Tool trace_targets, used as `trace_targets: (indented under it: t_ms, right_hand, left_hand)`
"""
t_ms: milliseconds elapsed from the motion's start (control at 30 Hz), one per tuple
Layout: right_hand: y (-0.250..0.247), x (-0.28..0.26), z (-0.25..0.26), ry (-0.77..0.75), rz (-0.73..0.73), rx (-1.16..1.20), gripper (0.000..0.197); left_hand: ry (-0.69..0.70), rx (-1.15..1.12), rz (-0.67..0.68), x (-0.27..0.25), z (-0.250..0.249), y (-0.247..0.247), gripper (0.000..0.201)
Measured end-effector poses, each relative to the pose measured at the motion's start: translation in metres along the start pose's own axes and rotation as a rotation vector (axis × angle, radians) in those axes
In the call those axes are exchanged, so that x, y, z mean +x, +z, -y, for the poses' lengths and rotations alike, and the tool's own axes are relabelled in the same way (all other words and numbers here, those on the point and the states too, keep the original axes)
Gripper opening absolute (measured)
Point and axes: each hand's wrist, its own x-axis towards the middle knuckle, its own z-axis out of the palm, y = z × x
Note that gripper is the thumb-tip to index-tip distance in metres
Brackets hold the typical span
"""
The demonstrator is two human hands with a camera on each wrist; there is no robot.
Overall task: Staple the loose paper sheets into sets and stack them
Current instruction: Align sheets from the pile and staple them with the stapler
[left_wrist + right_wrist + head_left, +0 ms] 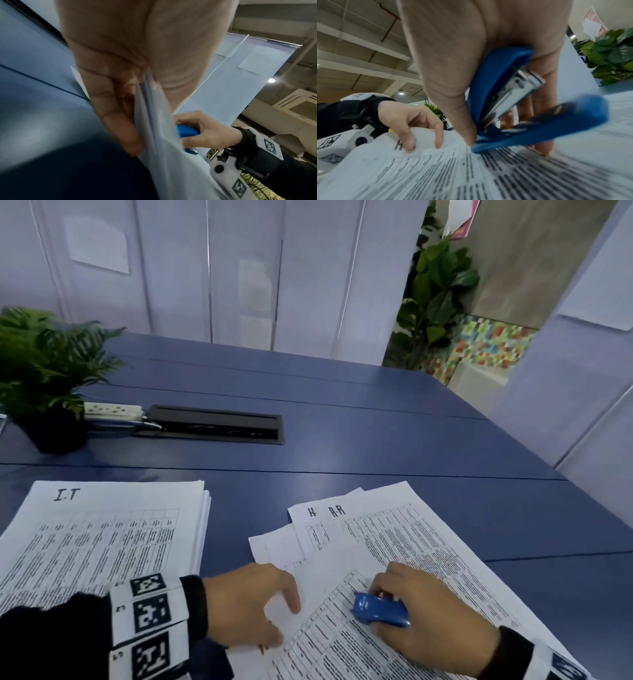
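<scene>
On the blue table (376,440), my right hand (387,594) grips a small blue stapler (380,611) over a tilted set of printed sheets (329,642). In the right wrist view the stapler (496,81) stands with its jaws apart, its base on the paper. My left hand (279,619) pinches the near left corner of that set. In the left wrist view the sheets (163,162) run between the thumb and fingers of my left hand (145,115). More loose sheets marked "H-R" (387,529) lie fanned underneath. A stack marked "I.T" (102,539) lies to the left.
A potted fern (41,364) stands at the far left beside a white power strip (113,410) and a black cable hatch (212,424) set in the table. White partitions close the back; a large leafy plant (435,296) stands beyond the table's right corner.
</scene>
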Motion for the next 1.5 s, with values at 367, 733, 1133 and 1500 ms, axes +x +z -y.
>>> trace_targets:
  t_ms: [367, 733, 1133, 1500]
  right_hand:
    - [0.003, 0.007, 0.013, 0.0, 0.051, -0.07, 0.026]
    - [0.014, 0.019, 0.011, -0.105, -0.024, -0.028, 0.024]
    - [0.019, 0.023, 0.016, -0.04, -0.04, -0.025, 0.024]
    - [0.019, 0.023, 0.024, -0.05, -0.087, -0.115, 0.021]
  left_hand:
    - [0.054, 0.252, 0.056, 0.017, 0.003, -0.001, 0.065]
    - [0.173, 0.438, 0.253, 0.038, 0.013, -0.002, 0.089]
    - [0.149, 0.525, 0.325, 0.04, 0.006, -0.004, 0.091]
    - [0.113, 0.535, 0.341, 0.038, 0.007, -0.003, 0.091]
